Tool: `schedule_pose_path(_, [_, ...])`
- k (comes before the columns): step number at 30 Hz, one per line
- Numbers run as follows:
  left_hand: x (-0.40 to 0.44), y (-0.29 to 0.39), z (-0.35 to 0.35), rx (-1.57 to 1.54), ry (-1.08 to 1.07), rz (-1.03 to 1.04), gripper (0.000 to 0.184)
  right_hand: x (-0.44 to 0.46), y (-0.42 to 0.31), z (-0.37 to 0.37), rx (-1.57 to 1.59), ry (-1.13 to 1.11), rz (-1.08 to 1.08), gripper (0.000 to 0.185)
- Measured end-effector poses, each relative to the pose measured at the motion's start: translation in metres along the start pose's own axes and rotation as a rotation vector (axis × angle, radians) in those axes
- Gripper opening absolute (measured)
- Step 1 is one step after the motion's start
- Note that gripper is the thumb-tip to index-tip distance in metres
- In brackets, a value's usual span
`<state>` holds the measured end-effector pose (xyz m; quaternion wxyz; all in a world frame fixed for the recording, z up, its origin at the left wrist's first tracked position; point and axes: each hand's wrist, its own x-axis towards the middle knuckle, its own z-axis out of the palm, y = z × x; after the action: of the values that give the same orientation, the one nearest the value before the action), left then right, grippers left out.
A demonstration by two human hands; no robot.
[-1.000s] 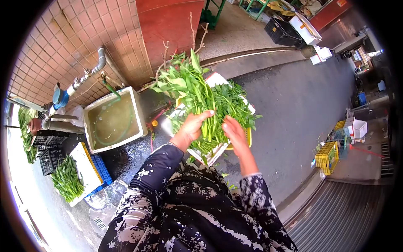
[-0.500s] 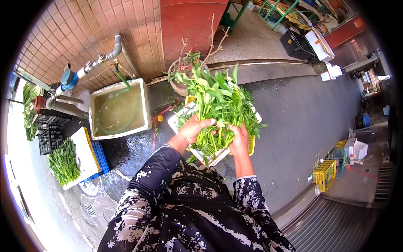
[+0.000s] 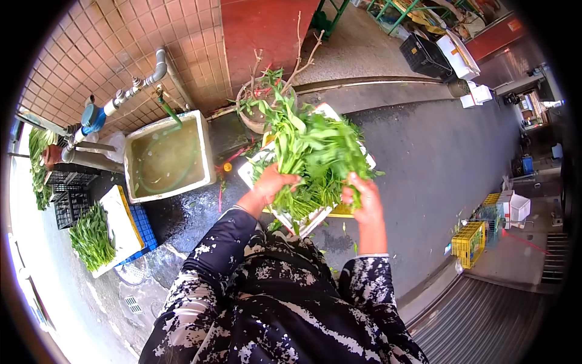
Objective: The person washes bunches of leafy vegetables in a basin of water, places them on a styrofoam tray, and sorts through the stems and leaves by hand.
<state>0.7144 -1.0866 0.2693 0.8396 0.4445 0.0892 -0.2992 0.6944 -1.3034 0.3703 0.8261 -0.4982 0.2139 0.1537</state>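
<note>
My left hand is closed round the stems of a bunch of leafy greens. To its right, my right hand grips more of the long green stems, whose leaves are blurred by motion. Both hands are above a white foam box where more greens lie with their cut stems toward me. Leaves cover most of the box, and part of a yellow crate shows beneath it.
A water-filled basin with a green hose stands left, beneath a blue water meter. A potted plant is just beyond the box. Further left, greens lie on a white board over a blue crate. A yellow crate stands right.
My hands have moved apart, the right one shifting rightward with its stems. The greens between them have spread, and the view has shifted slightly.
</note>
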Motion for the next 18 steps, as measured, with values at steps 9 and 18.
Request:
schedule_pose_path(9, [-0.011, -0.021, -0.016, -0.523, -0.144, 0.050, 0.024, 0.041, 0.025, -0.056, -0.215, 0.501, -0.601, 0.027])
schedule_pose_path(18, [-0.006, -0.086, -0.010, -0.420, 0.215, -0.252, 0.051, 0.031, 0.138, 0.008, -1.149, -0.098, -0.073, 0.043])
